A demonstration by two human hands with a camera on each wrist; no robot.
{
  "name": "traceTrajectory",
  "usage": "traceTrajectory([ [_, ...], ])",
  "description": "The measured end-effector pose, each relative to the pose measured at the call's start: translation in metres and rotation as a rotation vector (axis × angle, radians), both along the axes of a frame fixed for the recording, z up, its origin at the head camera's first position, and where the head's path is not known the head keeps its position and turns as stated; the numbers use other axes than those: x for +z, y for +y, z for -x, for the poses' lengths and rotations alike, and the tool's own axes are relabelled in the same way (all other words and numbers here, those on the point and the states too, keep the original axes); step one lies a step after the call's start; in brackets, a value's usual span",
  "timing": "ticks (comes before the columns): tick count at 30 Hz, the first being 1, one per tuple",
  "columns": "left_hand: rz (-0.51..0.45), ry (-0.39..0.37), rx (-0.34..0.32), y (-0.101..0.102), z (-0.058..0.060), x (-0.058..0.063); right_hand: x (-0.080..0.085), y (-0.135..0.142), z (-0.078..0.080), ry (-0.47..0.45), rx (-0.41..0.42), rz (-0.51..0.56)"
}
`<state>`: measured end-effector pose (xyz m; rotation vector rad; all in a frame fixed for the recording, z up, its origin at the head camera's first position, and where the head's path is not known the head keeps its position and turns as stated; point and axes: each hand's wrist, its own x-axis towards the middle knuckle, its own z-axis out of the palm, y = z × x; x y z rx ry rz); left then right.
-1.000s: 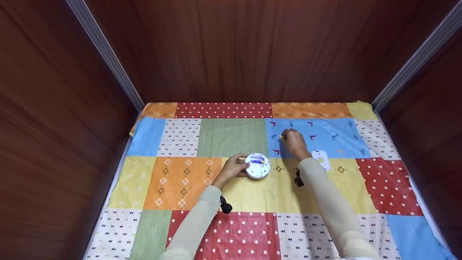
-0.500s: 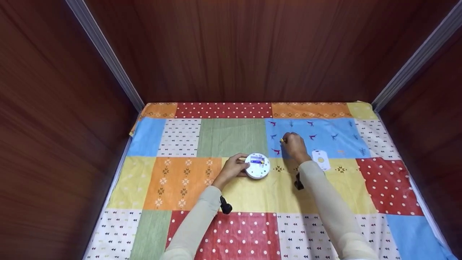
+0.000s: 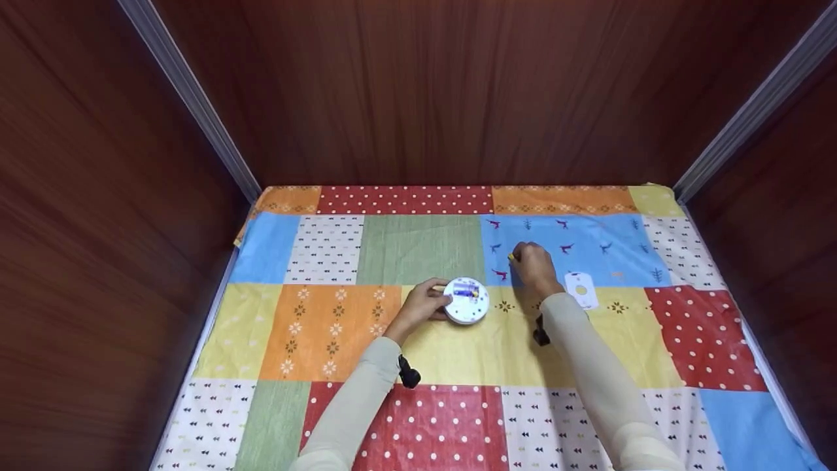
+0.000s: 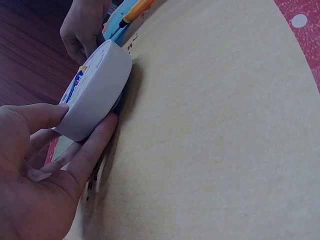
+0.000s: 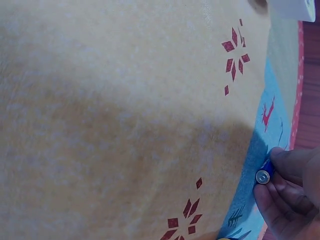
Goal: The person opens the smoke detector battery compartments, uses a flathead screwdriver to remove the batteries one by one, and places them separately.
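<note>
My left hand (image 3: 420,307) grips a round white device (image 3: 467,310) by its left edge, thumb on top and fingers beneath. Its upper face has a slot with a blue and yellow battery (image 4: 76,85) lying in it. To the right and farther back, my right hand (image 3: 536,268) pinches another small battery (image 5: 264,173) between thumb and fingers, close over the blue patch of cloth. The right wrist view shows this battery's metal end, while its yellow end (image 3: 511,257) sticks out of the fingers in the head view.
A flat white plate with a round hole (image 3: 590,299) lies right of my right wrist. An orange-handled screwdriver (image 4: 137,10) rests on the cloth near the right hand, hidden under the forearm in the head view. Patchwork cloth (image 3: 418,248) covers the table, with wood panels (image 3: 418,91) around it.
The right hand has come slightly nearer to me with its battery, still over the blue patch. The left hand and the round device have stayed in place.
</note>
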<state>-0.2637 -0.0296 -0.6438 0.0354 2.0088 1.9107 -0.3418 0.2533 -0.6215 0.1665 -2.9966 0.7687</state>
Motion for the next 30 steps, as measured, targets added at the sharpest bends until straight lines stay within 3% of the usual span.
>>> traceTrajectory([
  [12, 0.0, 0.015, -0.012, -0.0009, -0.0009, 0.0006, 0.0011, -0.0002, 0.0008, -0.049, -0.018, 0.004],
  [30, 0.005, 0.015, -0.014, -0.0003, -0.0002, 0.0013, 0.0077, 0.0035, 0.001, -0.036, 0.002, 0.016],
])
